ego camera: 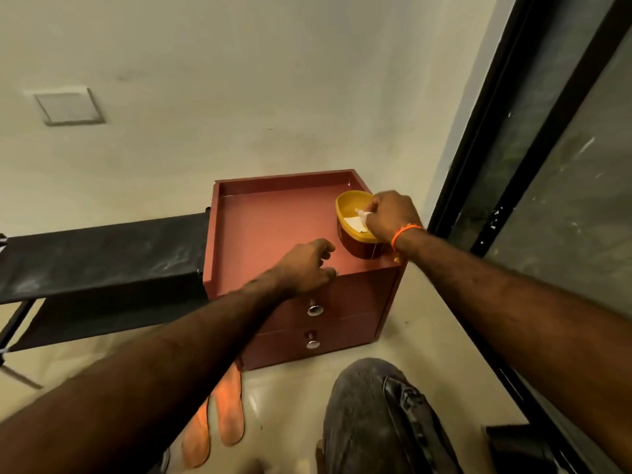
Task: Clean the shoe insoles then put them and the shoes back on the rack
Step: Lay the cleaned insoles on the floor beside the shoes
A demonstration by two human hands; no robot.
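A small drawer cabinet [297, 302] stands at mid-frame against the wall. A tub [352, 230] sits on the right of its top. The rack [102, 254] adjoins the cabinet to the left. Two insoles [219, 419] lie side by side on the floor [294, 398] below the cabinet, lower centre. A window frame [506, 155] runs down the right.

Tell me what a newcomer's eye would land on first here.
First, the right hand pinching a white wipe over the open yellow tub at the right edge of the red drawer unit. Next, the left hand resting on the unit's front edge, fingers loosely curled. Then the two orange insoles lying side by side on the floor below.
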